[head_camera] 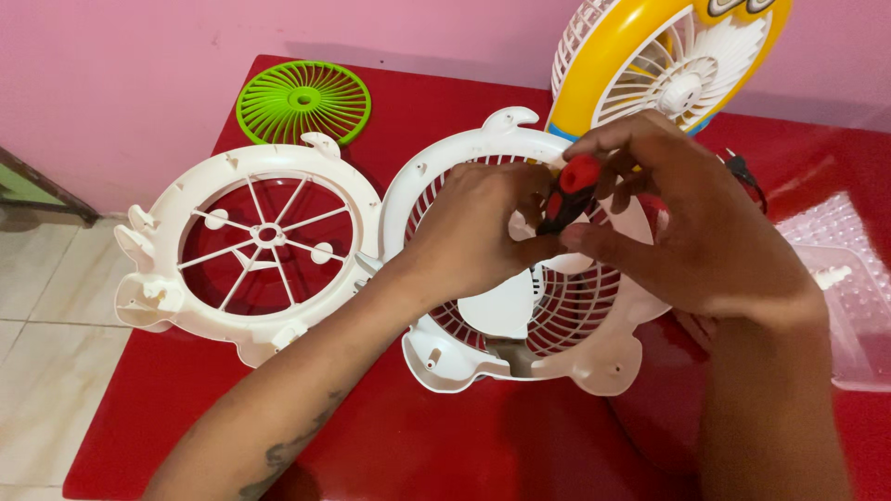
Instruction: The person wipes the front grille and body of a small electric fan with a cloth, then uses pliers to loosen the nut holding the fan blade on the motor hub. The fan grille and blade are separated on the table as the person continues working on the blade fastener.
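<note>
1. Glossy red table (445,445) carries all parts; it stands against a pink wall, with pale floor tiles at the left.
2. White round plastic fan housing with a ribbed grille (566,357) lies flat at table centre, directly under both hands. A white fan blade (501,306) shows inside it.
3. White round plastic frame with thin spokes and a small hub (251,243) lies flat to the left of the housing, their rims touching or just beside one another; the red table surface shows through its openings.
4. Yellow-and-white assembled small fan (650,65) stands upright at the far edge, behind the housing.
5. Clear plastic tray (858,297) sits at the right edge, holding a small white part.
6. Green round slatted plastic disc (303,100) lies flat at the far left corner, near the spoked frame but apart from it.
7. Left hand (473,237) rests over the centre of the housing, fingers curled together; whether they pinch the tool shaft or a small part cannot be told.
8. Right hand (687,223) is clamped on the red-and-black screwdriver handle (571,190), fingers wrapped round its top. The tool stands tilted over the housing's hub, tip hidden by the left hand.
</note>
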